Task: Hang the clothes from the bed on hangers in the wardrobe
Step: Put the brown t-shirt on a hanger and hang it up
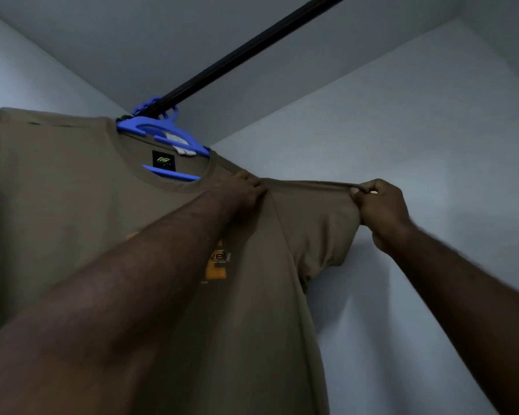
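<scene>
Head view, angled upward, close beneath the wardrobe rail (252, 50).

Bare at left hand (247, 190) and right hand (382, 209), bare up both forearms (138, 265) to the near edge; lightly haired along each.

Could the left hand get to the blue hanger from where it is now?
Probably yes. The left hand grips the shirt at the shoulder, the hanger sits just up and left of it under the rail, and nothing lies between them.
</scene>
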The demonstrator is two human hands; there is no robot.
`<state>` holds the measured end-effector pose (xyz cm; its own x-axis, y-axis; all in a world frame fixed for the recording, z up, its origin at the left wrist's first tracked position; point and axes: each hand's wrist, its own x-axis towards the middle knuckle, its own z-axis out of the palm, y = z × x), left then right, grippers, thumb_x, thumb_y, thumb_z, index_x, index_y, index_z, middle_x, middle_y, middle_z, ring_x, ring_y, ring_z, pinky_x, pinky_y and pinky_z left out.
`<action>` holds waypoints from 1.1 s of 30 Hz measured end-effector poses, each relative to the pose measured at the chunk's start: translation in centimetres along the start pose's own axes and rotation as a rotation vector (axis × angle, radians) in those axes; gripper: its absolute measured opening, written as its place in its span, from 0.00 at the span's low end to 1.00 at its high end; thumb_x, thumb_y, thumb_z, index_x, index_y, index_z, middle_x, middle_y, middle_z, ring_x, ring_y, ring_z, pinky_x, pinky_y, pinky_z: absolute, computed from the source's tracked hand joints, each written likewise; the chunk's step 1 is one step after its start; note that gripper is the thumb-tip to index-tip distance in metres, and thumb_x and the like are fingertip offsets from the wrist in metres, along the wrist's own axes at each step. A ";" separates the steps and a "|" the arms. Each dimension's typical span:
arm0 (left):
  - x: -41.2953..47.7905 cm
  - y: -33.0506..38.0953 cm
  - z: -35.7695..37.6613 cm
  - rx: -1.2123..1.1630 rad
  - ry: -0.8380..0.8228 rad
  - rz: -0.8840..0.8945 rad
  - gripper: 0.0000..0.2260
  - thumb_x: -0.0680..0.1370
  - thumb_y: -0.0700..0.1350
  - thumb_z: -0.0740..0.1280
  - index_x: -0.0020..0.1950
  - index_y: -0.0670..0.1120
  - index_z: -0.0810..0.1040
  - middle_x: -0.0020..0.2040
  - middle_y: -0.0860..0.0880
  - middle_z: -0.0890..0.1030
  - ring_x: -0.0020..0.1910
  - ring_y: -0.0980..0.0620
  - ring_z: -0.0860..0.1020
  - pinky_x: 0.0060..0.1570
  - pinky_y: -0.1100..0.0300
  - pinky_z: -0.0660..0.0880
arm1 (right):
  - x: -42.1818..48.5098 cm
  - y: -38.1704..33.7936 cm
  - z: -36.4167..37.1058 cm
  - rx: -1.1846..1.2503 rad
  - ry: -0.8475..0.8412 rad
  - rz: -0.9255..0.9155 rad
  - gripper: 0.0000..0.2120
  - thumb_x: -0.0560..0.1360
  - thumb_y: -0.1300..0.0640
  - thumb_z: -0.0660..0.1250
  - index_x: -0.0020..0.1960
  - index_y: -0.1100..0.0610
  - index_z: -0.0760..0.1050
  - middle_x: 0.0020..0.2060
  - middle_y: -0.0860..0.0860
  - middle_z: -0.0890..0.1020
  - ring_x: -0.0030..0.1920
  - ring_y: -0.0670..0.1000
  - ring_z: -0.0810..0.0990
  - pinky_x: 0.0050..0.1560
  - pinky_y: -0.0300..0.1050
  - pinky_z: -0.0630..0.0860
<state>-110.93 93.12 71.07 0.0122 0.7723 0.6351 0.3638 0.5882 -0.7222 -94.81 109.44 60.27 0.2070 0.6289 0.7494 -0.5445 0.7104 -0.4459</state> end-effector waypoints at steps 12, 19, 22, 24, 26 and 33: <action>-1.5 3.5 -6.9 -1.457 -0.094 -0.259 0.17 0.78 0.53 0.66 0.52 0.39 0.79 0.43 0.41 0.83 0.38 0.46 0.83 0.42 0.53 0.82 | -7.6 -4.7 2.6 0.095 -0.419 -0.239 0.08 0.77 0.65 0.68 0.54 0.58 0.80 0.44 0.49 0.85 0.45 0.42 0.84 0.43 0.34 0.78; -5.1 1.8 -6.6 -1.410 0.007 -0.379 0.15 0.78 0.31 0.63 0.60 0.46 0.75 0.47 0.43 0.77 0.40 0.50 0.77 0.39 0.56 0.80 | -14.1 2.3 1.9 -0.231 -0.380 -0.054 0.39 0.68 0.44 0.77 0.73 0.47 0.63 0.68 0.45 0.70 0.64 0.46 0.71 0.59 0.42 0.71; -6.6 1.5 -6.6 -1.417 -0.014 -0.377 0.11 0.80 0.31 0.60 0.55 0.41 0.79 0.47 0.45 0.77 0.40 0.53 0.75 0.34 0.61 0.77 | -15.1 5.2 3.5 -0.386 -0.401 -0.103 0.35 0.69 0.46 0.75 0.72 0.46 0.64 0.64 0.47 0.75 0.59 0.49 0.76 0.58 0.47 0.74; -7.2 0.9 -6.4 -1.374 -0.014 -0.382 0.08 0.80 0.32 0.61 0.48 0.42 0.78 0.43 0.47 0.77 0.40 0.53 0.75 0.29 0.64 0.76 | -14.5 5.6 4.4 -0.385 -0.221 -0.163 0.17 0.73 0.56 0.70 0.61 0.48 0.74 0.51 0.50 0.82 0.47 0.51 0.81 0.46 0.44 0.74; -8.0 0.0 -5.9 -1.136 0.046 -0.389 0.06 0.79 0.34 0.63 0.49 0.41 0.78 0.44 0.46 0.79 0.42 0.51 0.79 0.33 0.63 0.79 | -13.9 5.9 4.8 -0.443 -0.100 -0.206 0.07 0.75 0.59 0.65 0.50 0.49 0.76 0.42 0.51 0.83 0.42 0.55 0.81 0.42 0.47 0.75; -10.6 -1.2 -1.7 -0.686 0.131 -0.342 0.07 0.76 0.35 0.67 0.51 0.41 0.83 0.48 0.44 0.82 0.48 0.49 0.79 0.45 0.60 0.72 | -14.5 7.0 5.3 -0.231 -0.237 -0.028 0.10 0.76 0.60 0.67 0.55 0.53 0.70 0.42 0.49 0.79 0.40 0.49 0.78 0.43 0.45 0.74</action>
<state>-109.91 83.79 65.66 -0.1105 0.5149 0.8501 0.8615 0.4762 -0.1764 -105.98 103.61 48.88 0.0095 0.5366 0.8438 -0.3368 0.7962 -0.5026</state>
